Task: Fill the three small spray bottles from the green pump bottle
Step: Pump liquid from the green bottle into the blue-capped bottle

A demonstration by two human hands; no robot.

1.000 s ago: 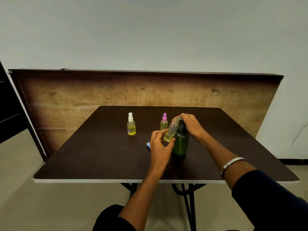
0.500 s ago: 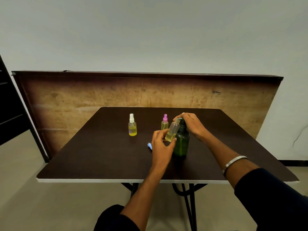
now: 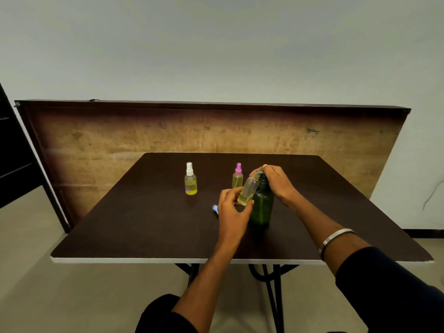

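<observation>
Now left hand (image 3: 231, 212) pinches uncapped spray bottle (image 3: 248, 191), tilted, mouth under spout of green pump bottle (image 3: 262, 205) on table (image 3: 144, 224); right hand (image 3: 276, 181) curls over pump head. Two capped bottles behind.

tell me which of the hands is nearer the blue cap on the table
Left. The left hand sits just right of the blue cap, holding the uncapped bottle. The right hand is farther right, on the pump bottle.
</observation>
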